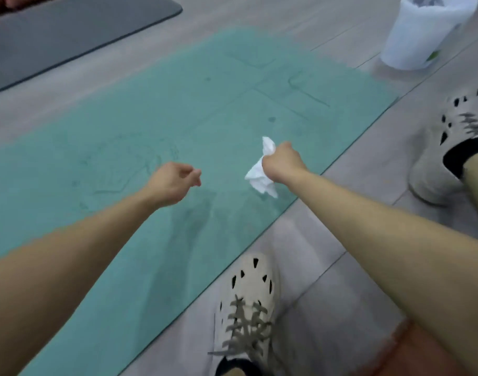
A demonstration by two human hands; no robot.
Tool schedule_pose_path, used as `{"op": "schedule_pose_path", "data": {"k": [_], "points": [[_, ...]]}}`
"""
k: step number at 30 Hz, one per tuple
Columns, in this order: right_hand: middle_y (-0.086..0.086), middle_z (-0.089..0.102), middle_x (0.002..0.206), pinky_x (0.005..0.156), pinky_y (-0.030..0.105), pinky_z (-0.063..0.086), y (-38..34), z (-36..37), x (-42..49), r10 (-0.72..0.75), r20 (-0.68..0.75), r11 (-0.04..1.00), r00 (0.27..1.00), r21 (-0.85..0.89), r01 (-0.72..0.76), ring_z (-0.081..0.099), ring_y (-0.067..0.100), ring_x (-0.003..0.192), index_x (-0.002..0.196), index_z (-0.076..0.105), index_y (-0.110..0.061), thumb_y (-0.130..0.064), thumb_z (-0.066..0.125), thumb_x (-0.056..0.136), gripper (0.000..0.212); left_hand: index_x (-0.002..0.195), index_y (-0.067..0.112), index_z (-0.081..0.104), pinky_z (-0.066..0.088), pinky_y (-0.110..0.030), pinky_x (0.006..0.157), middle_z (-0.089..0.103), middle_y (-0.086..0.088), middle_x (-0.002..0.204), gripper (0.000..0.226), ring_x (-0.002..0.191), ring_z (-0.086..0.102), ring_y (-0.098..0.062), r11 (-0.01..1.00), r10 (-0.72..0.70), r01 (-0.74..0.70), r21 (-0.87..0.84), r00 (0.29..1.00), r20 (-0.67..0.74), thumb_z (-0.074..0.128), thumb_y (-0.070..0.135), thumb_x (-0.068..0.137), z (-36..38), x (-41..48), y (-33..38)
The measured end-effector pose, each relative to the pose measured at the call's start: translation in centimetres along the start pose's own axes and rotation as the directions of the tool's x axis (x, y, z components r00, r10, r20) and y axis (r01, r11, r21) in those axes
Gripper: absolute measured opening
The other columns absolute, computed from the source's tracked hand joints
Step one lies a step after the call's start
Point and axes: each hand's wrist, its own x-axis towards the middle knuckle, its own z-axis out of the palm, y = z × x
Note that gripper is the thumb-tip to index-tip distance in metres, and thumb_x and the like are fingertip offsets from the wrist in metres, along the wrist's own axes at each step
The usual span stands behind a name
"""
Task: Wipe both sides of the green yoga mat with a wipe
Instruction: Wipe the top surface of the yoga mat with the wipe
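The green yoga mat (pixel 178 118) lies flat on the wooden floor, running from lower left to upper right, with faint damp streaks on its surface. My right hand (pixel 282 162) hovers above the mat near its right edge, fist closed around a crumpled white wipe (pixel 262 176) that hangs out below and above the fingers. My left hand (pixel 174 180) is held over the middle of the mat, fingers loosely curled with nothing in them. Both forearms reach in from the bottom of the view.
A white bin with a plastic liner (pixel 428 31) stands on the floor at the upper right, beyond the mat's corner. A grey mat (pixel 69 31) lies at the upper left. My two beige perforated shoes (pixel 248 308) (pixel 449 147) rest on the floor beside the mat's right edge.
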Motion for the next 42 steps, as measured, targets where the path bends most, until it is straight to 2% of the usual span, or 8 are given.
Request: {"op": "schedule_pose_path", "data": {"k": [4,6,9,16,25,28,32,42], "points": [[0.024,0.057,0.146,0.101,0.043,0.043,-1.3,0.7,8.7,-0.409,-0.149,0.889,0.900,-0.286,0.356,0.056,0.042,0.131,0.156,0.041,-0.008,-0.018,0.042,0.109,0.048,0.112,0.015,0.074,0.047,-0.039,0.092,0.070,-0.012,0.111,0.043,0.110,0.064,-0.033,0.967,0.123,-0.102,0.234,0.990,-0.073,0.042,0.043,0.111,0.7,6.4,-1.9],[0.025,0.040,0.163,0.122,0.044,0.030,1.2,4.6,10.7,-0.572,0.074,0.725,0.817,-0.419,0.546,0.042,0.040,0.149,0.163,0.034,-0.009,-0.025,0.040,0.109,0.057,0.130,0.017,0.066,0.043,-0.041,0.104,0.061,-0.016,0.128,0.042,0.123,0.057,-0.035,0.962,0.110,-0.098,0.256,0.993,-0.032,0.041,0.045,0.111,0.8,8.6,-3.2],[0.015,-0.007,0.177,0.133,0.047,0.001,5.9,9.0,11.0,-0.533,0.359,0.513,0.766,-0.583,0.630,-0.011,0.028,0.164,0.170,0.013,-0.018,-0.065,0.029,0.106,0.081,0.150,0.018,0.051,0.035,-0.043,0.118,0.049,-0.014,0.149,0.051,0.140,0.046,-0.033,0.960,0.103,-0.084,0.266,0.993,-0.058,0.042,0.047,0.110,0.8,12.0,-4.6],[0.016,-0.016,0.175,0.133,0.048,-0.003,6.4,9.6,12.3,-0.542,0.221,0.611,0.811,-0.559,0.561,-0.021,0.028,0.162,0.170,0.012,-0.029,-0.073,0.030,0.103,0.082,0.141,0.010,0.056,0.040,-0.047,0.116,0.054,-0.017,0.140,0.043,0.132,0.049,-0.038,0.985,0.062,-0.014,0.173,0.959,-0.277,0.045,0.035,0.108,5.0,17.9,-3.7],[0.017,-0.007,0.177,0.132,0.051,0.000,3.8,11.1,11.9,-0.524,0.345,0.563,0.779,-0.546,0.621,-0.015,0.029,0.163,0.170,0.013,-0.016,-0.077,0.027,0.100,0.094,0.144,0.017,0.061,0.035,-0.040,0.119,0.048,-0.006,0.160,0.044,0.143,0.048,-0.032,0.960,0.047,-0.051,0.276,0.999,0.021,0.050,0.012,0.102,0.7,18.2,-3.3],[0.019,0.029,0.171,0.132,0.051,0.006,2.0,11.7,12.7,-0.575,0.127,0.647,0.808,-0.534,0.544,0.014,0.029,0.163,0.156,0.043,-0.009,-0.053,0.032,0.106,0.068,0.149,0.020,0.057,0.030,-0.038,0.123,0.041,-0.003,0.166,0.048,0.149,0.042,-0.028,0.961,0.030,-0.030,0.276,1.000,0.006,0.053,0.014,0.102,1.2,16.9,-4.0],[0.017,0.021,0.174,0.132,0.050,0.008,1.8,15.3,11.6,-0.504,0.009,0.749,0.864,-0.493,0.442,0.010,0.031,0.164,0.163,0.026,-0.002,-0.020,0.039,0.095,0.071,0.149,0.019,0.055,0.032,-0.038,0.122,0.042,-0.004,0.165,0.048,0.147,0.046,-0.031,0.951,0.006,-0.014,0.309,1.000,0.029,0.055,0.015,0.101,1.9,14.0,-4.6],[0.006,0.007,0.178,0.133,0.046,0.002,2.7,15.6,12.6,-0.536,0.088,0.644,0.840,-0.601,0.474,0.000,0.022,0.165,0.170,0.013,-0.016,-0.048,0.029,0.106,0.074,0.148,0.015,0.049,0.038,-0.039,0.114,0.045,-0.009,0.159,0.046,0.142,0.047,-0.034,0.899,-0.030,-0.039,0.436,0.988,0.150,0.051,0.021,0.103,1.2,14.0,-2.7]]}}
